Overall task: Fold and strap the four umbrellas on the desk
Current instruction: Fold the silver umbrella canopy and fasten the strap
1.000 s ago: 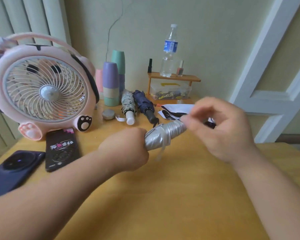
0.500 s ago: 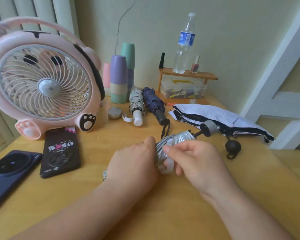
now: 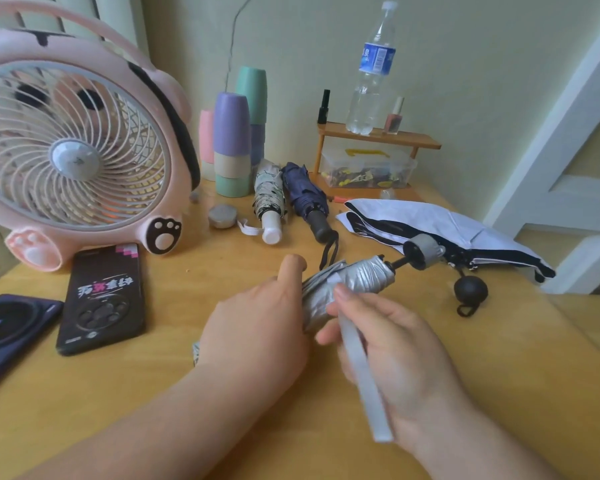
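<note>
One silver umbrella, rolled, creased, left fingers wrapped round it, right fingers pinching strap.

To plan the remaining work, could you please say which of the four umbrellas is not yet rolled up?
The white umbrella with black trim, on the right: its canopy lies loose; the patterned umbrella, navy umbrella and silver umbrella are rolled.

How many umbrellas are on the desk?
4: the silver umbrella gripped by the left hand, its strap held by the right hand; a cream patterned umbrella and a navy umbrella side by side behind; a white-and-black umbrella loose at right.
</note>
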Tool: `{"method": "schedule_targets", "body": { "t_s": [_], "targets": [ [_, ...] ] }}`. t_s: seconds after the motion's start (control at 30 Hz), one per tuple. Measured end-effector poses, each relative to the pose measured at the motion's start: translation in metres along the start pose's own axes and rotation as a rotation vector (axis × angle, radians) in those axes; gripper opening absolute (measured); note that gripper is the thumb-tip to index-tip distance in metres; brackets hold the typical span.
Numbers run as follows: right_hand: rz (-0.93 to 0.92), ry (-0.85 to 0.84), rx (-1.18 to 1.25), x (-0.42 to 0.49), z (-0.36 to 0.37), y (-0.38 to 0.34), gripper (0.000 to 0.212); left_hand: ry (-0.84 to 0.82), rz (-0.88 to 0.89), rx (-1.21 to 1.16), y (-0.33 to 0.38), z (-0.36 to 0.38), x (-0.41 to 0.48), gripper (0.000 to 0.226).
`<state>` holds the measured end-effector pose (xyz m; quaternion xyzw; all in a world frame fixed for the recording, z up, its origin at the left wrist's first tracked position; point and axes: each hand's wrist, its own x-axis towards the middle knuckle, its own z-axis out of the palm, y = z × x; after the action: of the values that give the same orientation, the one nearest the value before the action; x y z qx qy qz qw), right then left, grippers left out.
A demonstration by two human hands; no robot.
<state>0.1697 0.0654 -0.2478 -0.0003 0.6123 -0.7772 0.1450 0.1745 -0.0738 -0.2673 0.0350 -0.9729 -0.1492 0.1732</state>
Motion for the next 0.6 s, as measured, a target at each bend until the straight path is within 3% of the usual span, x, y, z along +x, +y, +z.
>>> {"method": "schedule_targets", "body": {
  "t_s": [0.13,0.27,0.6],
  "targets": [
    [-0.145,-0.107,-0.202,-0.002,0.005,0.009,0.031,-0.026,0.020,0.006,0.001,-0.006,-0.003,0.044],
    [-0.194,-0.160,-0.309,0.005,-0.006,0.006,0.034,-0.013,-0.057,-0.125,-0.002,-0.010,0.000,0.025],
    [-0.333,-0.241,-0.492,0.011,-0.022,0.013,0.033,-0.042,-0.052,-0.243,-0.010,-0.011,0.004,0.029]
  ]
}}
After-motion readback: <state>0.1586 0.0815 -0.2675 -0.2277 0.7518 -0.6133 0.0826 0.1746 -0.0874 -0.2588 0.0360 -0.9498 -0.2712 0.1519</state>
